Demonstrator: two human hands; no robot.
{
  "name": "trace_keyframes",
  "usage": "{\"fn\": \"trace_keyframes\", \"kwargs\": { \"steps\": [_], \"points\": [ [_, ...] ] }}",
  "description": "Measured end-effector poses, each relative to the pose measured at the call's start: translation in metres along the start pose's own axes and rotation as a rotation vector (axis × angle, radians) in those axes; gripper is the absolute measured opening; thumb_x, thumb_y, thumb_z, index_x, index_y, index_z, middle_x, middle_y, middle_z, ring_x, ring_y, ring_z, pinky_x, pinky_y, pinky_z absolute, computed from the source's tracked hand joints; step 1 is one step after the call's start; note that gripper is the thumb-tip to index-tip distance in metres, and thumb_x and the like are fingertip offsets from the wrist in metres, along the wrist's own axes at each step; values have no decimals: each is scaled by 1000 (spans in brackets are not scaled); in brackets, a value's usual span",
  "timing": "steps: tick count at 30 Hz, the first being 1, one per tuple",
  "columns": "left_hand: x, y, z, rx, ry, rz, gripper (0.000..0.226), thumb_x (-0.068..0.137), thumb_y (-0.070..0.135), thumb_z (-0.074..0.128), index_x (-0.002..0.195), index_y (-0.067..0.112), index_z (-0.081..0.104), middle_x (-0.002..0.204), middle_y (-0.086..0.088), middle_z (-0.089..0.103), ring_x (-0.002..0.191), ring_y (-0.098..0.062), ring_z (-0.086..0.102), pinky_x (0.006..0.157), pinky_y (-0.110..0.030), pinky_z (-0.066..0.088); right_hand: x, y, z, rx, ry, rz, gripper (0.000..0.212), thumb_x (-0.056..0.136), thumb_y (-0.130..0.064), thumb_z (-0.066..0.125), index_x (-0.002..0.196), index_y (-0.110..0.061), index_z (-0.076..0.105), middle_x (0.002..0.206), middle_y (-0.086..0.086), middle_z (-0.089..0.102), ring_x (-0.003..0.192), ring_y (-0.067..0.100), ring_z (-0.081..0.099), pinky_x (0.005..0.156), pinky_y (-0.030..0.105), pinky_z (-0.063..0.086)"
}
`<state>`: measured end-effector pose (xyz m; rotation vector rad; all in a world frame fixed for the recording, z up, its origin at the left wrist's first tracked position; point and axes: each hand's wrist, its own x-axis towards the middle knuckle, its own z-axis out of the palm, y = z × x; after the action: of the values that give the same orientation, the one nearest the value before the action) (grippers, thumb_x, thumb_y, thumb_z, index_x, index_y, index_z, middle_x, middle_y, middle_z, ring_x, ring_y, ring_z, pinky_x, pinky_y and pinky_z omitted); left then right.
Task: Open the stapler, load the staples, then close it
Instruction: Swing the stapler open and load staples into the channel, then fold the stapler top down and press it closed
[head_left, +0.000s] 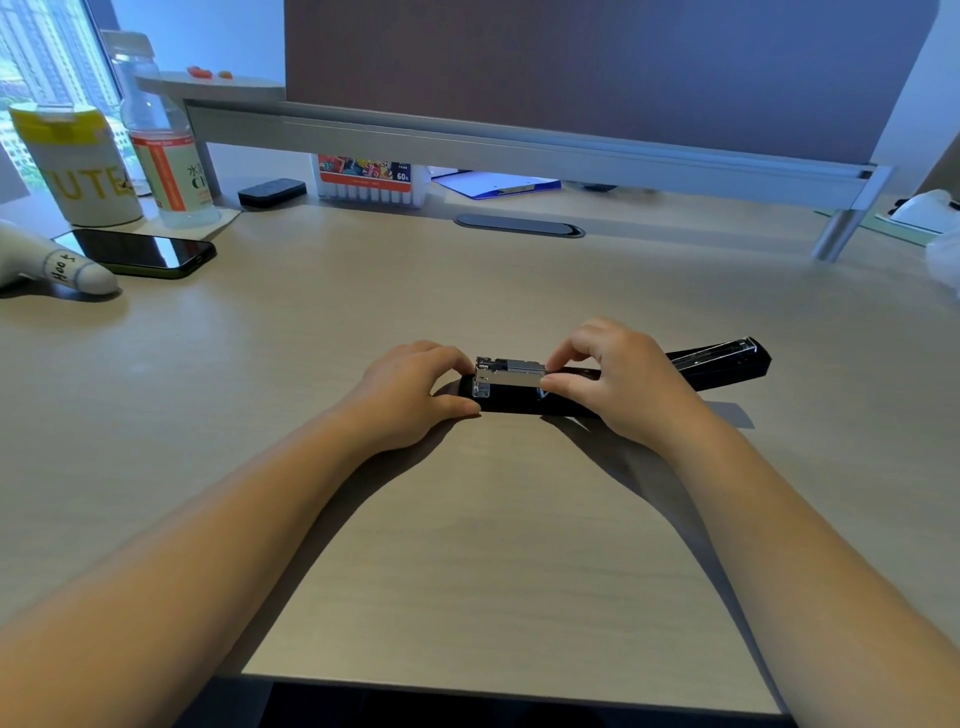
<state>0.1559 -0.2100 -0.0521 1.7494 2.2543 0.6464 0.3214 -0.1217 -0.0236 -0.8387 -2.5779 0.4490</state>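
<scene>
A black stapler (519, 400) lies open flat on the desk, its top arm (722, 364) swung out to the right. Its silver metal magazine (506, 373) faces up at the left end. My left hand (410, 395) grips the left end of the stapler's base between thumb and fingers. My right hand (618, 379) rests over the stapler's middle, thumb and forefinger pinched at the right end of the magazine. I cannot tell whether staples are between those fingertips.
A phone (140, 253) lies at the left, with a mug (78, 166) and a water bottle (166, 145) behind it. A marker box (369, 179) and a blue folder (498, 184) sit under the monitor shelf. A cable grommet (519, 226) is at mid-desk.
</scene>
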Motion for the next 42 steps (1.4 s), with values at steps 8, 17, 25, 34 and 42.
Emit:
{"fn": "trace_keyframes", "kwargs": {
  "steps": [8,17,25,34,42],
  "points": [
    [0,0,0,4,3,-7,38,80,31,59,115,18,53,126,-7,54,118,-25,44,99,-39,37,1,-10,6,35,-71,-33,21,82,-23,59,102,-16,62,108,8,58,98,23,50,85,36,41],
    [2,-5,-4,53,3,-42,40,83,31,55,120,19,50,131,-7,50,122,-26,40,101,-41,35,-2,-2,-1,-123,-31,30,41,77,-24,64,113,-18,46,115,4,59,106,24,51,88,37,37],
    [0,-19,-13,102,21,-145,38,84,32,53,121,21,48,127,-12,51,118,-31,41,97,-44,38,-8,14,-23,-512,28,233,37,69,-48,61,94,-22,56,90,3,59,102,27,46,96,42,29],
    [-1,-19,-14,85,18,-164,39,84,32,53,122,21,48,128,-12,50,120,-31,40,99,-44,37,-15,36,-45,183,128,263,49,65,-12,76,108,-12,52,101,6,48,91,20,47,79,29,37],
    [-2,-14,-14,90,36,-139,38,85,30,53,120,18,49,127,-11,52,118,-30,42,96,-43,38,-2,25,-25,891,325,269,36,69,8,65,87,-18,48,81,0,53,83,22,56,88,39,48]
  ]
}}
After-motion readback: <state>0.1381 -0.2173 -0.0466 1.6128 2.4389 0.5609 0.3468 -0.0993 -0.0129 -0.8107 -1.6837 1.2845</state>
